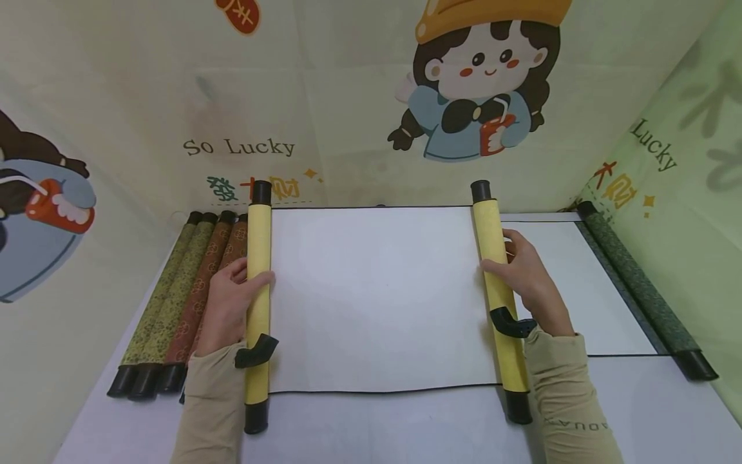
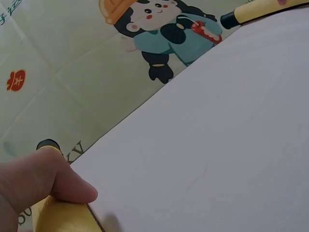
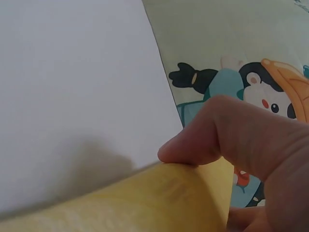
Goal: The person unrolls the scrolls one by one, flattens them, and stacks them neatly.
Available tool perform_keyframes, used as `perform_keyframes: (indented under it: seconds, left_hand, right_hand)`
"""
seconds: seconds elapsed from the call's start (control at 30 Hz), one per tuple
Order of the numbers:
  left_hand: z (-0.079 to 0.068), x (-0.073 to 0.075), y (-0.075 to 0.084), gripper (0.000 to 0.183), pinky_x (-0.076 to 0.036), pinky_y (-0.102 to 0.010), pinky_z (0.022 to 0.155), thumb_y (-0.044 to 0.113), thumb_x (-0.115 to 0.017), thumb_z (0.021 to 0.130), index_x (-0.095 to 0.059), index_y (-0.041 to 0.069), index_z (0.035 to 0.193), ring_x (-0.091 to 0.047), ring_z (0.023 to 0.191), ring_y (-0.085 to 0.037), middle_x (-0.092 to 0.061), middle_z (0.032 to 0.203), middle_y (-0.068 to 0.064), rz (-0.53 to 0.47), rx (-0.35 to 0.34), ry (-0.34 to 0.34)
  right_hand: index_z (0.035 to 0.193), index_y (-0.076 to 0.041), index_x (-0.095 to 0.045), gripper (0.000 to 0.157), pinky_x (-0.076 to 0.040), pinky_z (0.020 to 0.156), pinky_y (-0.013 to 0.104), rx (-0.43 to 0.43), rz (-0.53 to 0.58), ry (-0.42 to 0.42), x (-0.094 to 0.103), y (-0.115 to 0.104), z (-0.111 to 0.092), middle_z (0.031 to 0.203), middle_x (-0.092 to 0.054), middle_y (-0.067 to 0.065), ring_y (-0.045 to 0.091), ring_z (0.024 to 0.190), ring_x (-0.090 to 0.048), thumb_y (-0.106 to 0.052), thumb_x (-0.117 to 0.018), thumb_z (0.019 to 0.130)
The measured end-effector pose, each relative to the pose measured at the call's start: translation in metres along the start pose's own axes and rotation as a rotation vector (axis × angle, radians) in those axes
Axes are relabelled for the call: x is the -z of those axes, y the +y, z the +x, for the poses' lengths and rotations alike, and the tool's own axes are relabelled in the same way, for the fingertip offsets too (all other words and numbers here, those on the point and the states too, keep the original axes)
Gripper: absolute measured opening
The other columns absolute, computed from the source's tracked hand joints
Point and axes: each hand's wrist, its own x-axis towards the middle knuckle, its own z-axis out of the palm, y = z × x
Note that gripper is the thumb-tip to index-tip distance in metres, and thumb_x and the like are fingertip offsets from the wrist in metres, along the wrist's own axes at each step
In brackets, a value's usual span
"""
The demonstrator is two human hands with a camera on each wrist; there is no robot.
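Note:
A scroll with yellow backing lies partly unrolled, its white sheet (image 1: 377, 296) with a thin dark edge stretched between two yellow rolls with black end caps. My left hand (image 1: 228, 303) grips the left roll (image 1: 259, 238), thumb over its top, as the left wrist view also shows. On the other side, my right hand (image 1: 533, 283) holds the right roll (image 1: 487, 222). In the right wrist view the right thumb (image 3: 193, 145) presses along the yellow backing (image 3: 145, 198) where it meets the white sheet. The fingers under both rolls are mostly hidden.
Left of the sheet, rolled scrolls lie side by side: green patterned ones (image 1: 165, 303) and reddish-brown ones (image 1: 199, 296). At the right a dark green scroll (image 1: 643, 283) lies partly unrolled, its white sheet (image 1: 574, 277) running toward the right yellow roll. A printed cloth (image 1: 348, 96) hangs behind the table.

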Motion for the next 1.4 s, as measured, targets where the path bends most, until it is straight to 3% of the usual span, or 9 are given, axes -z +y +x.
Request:
perform_keyframes:
  seconds: [0.27, 0.53, 0.97, 1.23, 1.4]
  left_hand:
    - [0.002, 0.006, -0.002, 0.069, -0.054, -0.021, 0.068, 0.022, -0.068, 0.092, -0.037, 0.010, 0.153, -0.060, 0.084, -0.005, -0.051, 0.145, -0.016, 0.001, -0.006, 0.043]
    - [0.004, 0.010, -0.003, 0.068, -0.054, -0.022, 0.068, 0.023, -0.070, 0.092, -0.041, 0.011, 0.151, -0.061, 0.083, -0.005, -0.054, 0.139, -0.015, 0.007, -0.019, 0.060]
    - [0.002, 0.018, -0.002, 0.074, -0.056, -0.023, 0.066, 0.022, -0.070, 0.091, -0.033, 0.011, 0.155, -0.064, 0.079, -0.003, -0.051, 0.140, -0.016, -0.040, -0.002, 0.061]
    - [0.000, 0.027, -0.004, 0.073, -0.059, -0.027, 0.067, 0.021, -0.074, 0.089, -0.038, 0.011, 0.153, -0.070, 0.077, -0.005, -0.061, 0.119, -0.001, -0.101, -0.020, 0.047]
    - [0.000, 0.030, -0.005, 0.075, -0.059, -0.027, 0.068, 0.022, -0.076, 0.088, -0.039, 0.011, 0.152, -0.070, 0.078, -0.005, -0.059, 0.128, -0.006, -0.109, -0.013, 0.055]
  right_hand:
    - [0.156, 0.000, -0.015, 0.081, -0.045, 0.095, 0.053, -0.004, -0.033, 0.054, 0.003, 0.000, -0.002, 0.149, -0.035, 0.033, 0.046, 0.125, -0.046, -0.013, -0.062, 0.092]
    - [0.156, -0.001, -0.016, 0.080, -0.045, 0.097, 0.060, -0.001, -0.038, 0.099, 0.009, 0.003, -0.003, 0.149, -0.036, 0.033, 0.048, 0.123, -0.047, -0.014, -0.062, 0.092]
    - [0.159, -0.006, -0.012, 0.083, -0.042, 0.100, 0.064, -0.010, -0.006, 0.083, 0.017, 0.009, -0.002, 0.152, -0.033, 0.032, 0.049, 0.132, -0.042, -0.015, -0.064, 0.094]
    - [0.159, -0.007, -0.012, 0.082, -0.041, 0.101, 0.065, -0.023, -0.001, 0.101, 0.023, 0.012, -0.001, 0.154, -0.030, 0.032, 0.049, 0.132, -0.041, -0.017, -0.063, 0.096]
    - [0.159, -0.006, -0.010, 0.081, -0.040, 0.101, 0.062, -0.009, 0.023, 0.075, 0.025, 0.012, -0.003, 0.156, -0.026, 0.032, 0.049, 0.134, -0.038, -0.017, -0.061, 0.097]
